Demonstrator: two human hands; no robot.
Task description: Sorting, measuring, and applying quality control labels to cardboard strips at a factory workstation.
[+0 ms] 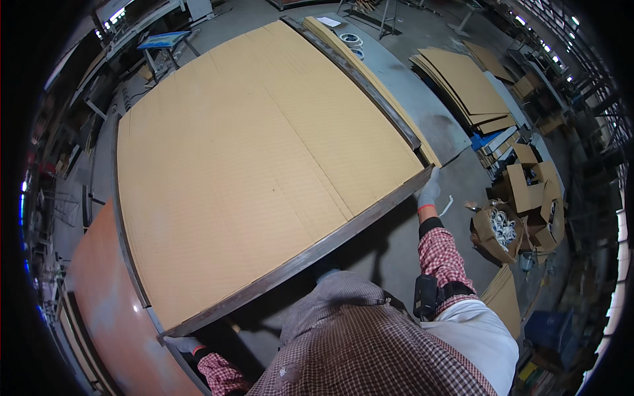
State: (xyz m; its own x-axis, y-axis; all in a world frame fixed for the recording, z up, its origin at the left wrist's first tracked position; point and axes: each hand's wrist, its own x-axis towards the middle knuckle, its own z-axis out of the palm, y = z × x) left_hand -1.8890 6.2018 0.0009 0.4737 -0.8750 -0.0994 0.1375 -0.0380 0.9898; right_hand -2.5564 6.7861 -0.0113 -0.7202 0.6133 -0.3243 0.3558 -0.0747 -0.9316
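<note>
A big tan cardboard sheet [244, 165] lies flat in front of me, with long crease lines across it. Along its near edge runs a dark metal bar [330, 243]. At the bar's left end, my gloved left hand [183, 344] is closed around the corner, partly hidden by it. My gloved right hand [429, 191] grips the other end, its fingertips going behind the bar. Darker strips border the sheet's left side and its right side [363, 86].
A reddish-brown tabletop [105, 290] stands at the left. Beyond the sheet's right edge is a grey table [403, 86] with white rolls [352, 43]. Stacked cardboard sheets [469, 86], open cartons [528, 188] and a box of white coiled parts [502, 228] are at the right.
</note>
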